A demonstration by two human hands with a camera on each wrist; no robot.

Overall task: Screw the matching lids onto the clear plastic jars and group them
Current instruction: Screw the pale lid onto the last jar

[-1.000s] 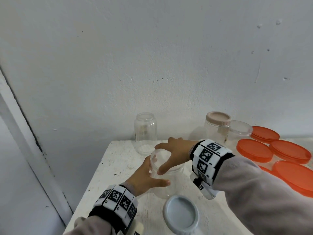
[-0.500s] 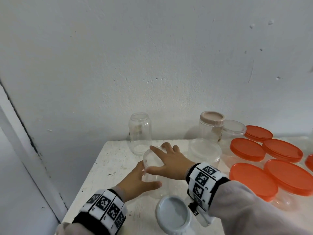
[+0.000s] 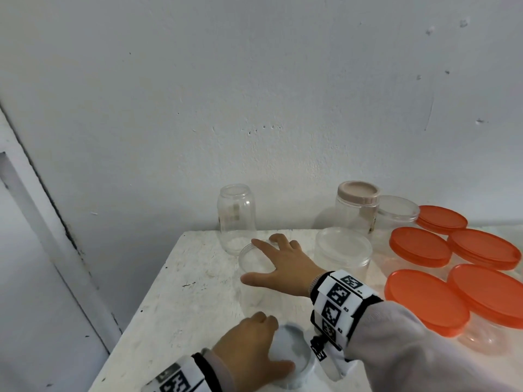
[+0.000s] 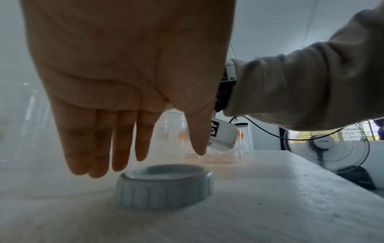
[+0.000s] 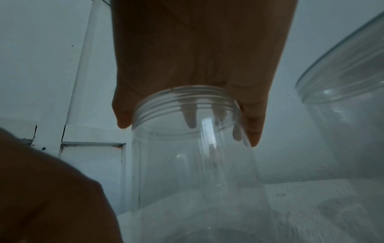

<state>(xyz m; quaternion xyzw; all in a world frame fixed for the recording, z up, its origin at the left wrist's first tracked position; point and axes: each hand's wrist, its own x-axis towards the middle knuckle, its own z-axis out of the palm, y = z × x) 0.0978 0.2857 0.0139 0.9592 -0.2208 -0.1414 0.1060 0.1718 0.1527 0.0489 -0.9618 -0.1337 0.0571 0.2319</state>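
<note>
Right hand (image 3: 283, 267) seemingly flat atop jar (image 3: 250, 290)

The right hand (image 3: 283, 264) lies palm-down, fingers spread and nearly straight, thumb out to the left. Its palm rests on the mouth of a jar (image 3: 252, 261). Its forearm, in a grey sleeve (image 3: 410, 349), reaches in from the right. The left hand (image 3: 249, 352) hangs palm-down nearer the body, fingers straight and together over a lid (image 3: 294, 355), thumb apart — whether it touches the lid is unclear.
</note>
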